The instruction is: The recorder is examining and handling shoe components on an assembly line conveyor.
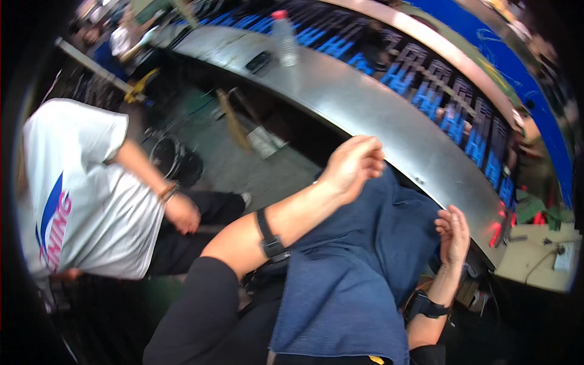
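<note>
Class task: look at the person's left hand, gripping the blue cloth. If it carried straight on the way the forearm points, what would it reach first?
Most likely the curved metal counter. The left hand grips the top of the blue cloth, and the counter's near edge lies just beyond the knuckles. Depth is unclear, so it might pass above that edge.

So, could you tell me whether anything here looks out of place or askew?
Nothing looks spilled or damaged. The blue cloth hangs rumpled off the metal counter, with the left hand and right hand at its top edge. The plastic bottle stands upright.
</note>
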A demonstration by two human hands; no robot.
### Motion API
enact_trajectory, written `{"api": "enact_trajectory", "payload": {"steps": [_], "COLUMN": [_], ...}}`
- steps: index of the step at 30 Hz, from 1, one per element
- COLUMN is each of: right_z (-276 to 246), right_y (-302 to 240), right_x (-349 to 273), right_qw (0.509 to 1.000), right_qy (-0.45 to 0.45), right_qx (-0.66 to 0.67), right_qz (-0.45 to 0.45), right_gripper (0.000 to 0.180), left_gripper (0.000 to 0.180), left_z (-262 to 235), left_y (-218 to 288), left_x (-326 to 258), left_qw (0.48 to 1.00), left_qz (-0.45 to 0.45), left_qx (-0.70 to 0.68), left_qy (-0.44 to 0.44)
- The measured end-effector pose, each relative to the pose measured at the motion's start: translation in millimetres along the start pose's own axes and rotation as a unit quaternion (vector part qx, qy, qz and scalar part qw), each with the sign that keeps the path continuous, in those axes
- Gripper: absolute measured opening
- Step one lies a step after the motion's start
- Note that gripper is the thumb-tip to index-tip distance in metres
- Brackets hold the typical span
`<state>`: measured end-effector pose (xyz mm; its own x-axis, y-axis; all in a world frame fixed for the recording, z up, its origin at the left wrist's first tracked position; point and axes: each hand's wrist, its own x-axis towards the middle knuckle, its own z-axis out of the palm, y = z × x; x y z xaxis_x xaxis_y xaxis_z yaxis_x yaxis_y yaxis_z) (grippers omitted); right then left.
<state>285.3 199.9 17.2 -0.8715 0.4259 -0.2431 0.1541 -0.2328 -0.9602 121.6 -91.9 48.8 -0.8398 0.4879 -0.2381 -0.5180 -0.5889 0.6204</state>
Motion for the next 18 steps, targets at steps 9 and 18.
{"api": "enact_trajectory", "payload": {"steps": [9, 18], "right_z": [-41, -124], "right_y": [25, 15], "right_x": [7, 126], "right_qw": [0.999, 0.989], "right_qy": [0.031, 0.135], "right_qx": [0.012, -0.052], "right_qz": [0.015, 0.013], "right_gripper": [0.031, 0.035], "left_gripper": [0.021, 0.016], "left_z": [-49, 8], "left_y": [45, -29], "left_x": [-56, 104], "left_qw": [0.963, 0.959], "left_qz": [-0.160, 0.001], "left_qx": [0.216, 0.283], "left_qy": [-0.001, -0.007]}}
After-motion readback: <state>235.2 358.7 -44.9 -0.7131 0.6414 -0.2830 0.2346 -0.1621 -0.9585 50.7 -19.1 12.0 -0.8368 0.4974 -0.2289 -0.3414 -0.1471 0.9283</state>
